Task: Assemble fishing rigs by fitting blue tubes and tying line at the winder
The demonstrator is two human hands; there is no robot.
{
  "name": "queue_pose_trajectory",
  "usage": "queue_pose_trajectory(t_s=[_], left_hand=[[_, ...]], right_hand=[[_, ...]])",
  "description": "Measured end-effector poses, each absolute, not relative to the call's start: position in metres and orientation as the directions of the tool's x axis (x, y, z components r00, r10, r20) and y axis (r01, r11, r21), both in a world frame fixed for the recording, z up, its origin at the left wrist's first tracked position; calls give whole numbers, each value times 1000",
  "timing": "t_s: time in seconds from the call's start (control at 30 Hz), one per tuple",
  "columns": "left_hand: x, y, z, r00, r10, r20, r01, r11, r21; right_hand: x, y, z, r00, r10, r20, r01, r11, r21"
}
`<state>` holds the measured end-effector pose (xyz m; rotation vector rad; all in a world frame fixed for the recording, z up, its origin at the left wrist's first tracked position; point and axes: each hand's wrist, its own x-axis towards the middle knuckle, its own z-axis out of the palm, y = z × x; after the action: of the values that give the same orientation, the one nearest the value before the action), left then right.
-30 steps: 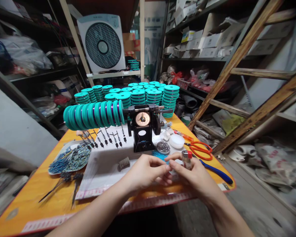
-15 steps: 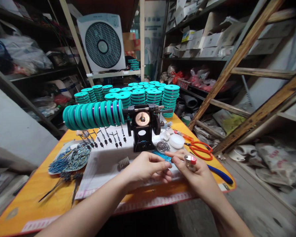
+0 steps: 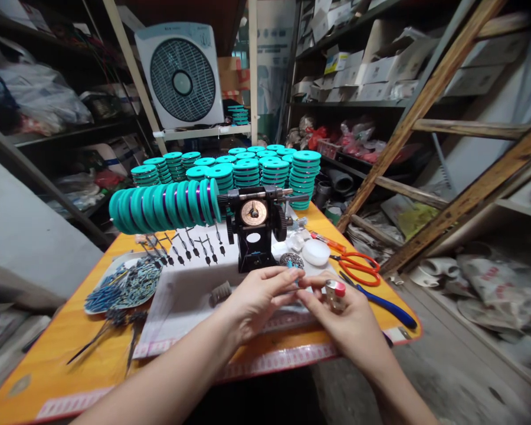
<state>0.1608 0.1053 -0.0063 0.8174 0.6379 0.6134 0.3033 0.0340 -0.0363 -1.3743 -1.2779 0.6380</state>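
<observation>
My left hand [image 3: 262,300] is closed in a pinch in front of the black winding machine [image 3: 253,236]. Whatever sits between its fingertips is too small to make out; a bit of bright blue shows just behind them. My right hand [image 3: 353,321] curls round a lighter [image 3: 335,288] with a metal hood and red button. Its thumb and forefinger meet the left fingertips. Behind both hands lie a round dish of small metal rings [image 3: 292,260] and a white round lid [image 3: 316,252]. A row of teal spools [image 3: 163,206] sits on the machine's shaft.
Orange-handled scissors [image 3: 358,268] and blue-handled pliers [image 3: 387,308] lie right of my hands. On the left is a tray [image 3: 88,307] of blue-grey small parts. Stacked teal spools [image 3: 306,177] stand behind the machine. A wooden ladder [image 3: 407,141] leans at right; a box fan [image 3: 182,82] stands behind.
My fingertips have come together and risen slightly, the left hand shifting up. The right hand's fingers have curled in more round the lighter. The blue bits below the fingers are now mostly covered.
</observation>
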Motion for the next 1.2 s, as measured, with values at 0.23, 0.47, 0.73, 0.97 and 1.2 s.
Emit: queue_pose_trajectory(t_s=[0.23, 0.47, 0.73, 0.97, 1.2], left_hand=[[168, 97, -7, 646, 726, -236, -300, 526, 796], [162, 102, -10, 548, 810, -208, -266, 405, 875], [156, 106, -8, 490, 854, -176, -64, 237, 969], [157, 98, -11, 585, 784, -209, -6, 262, 965], [157, 92, -7, 652, 729, -209, 4, 272, 962]], right_hand=[[291, 40, -42, 250, 933, 259, 282, 185, -941], [301, 32, -42, 245, 924, 294, 382, 186, -905], [333, 43, -48, 156, 937, 313, 667, 134, -732], [323, 41, -38, 170, 926, 338, 480, 222, -849], [316, 37, -31, 150, 957, 249, 251, 207, -946]])
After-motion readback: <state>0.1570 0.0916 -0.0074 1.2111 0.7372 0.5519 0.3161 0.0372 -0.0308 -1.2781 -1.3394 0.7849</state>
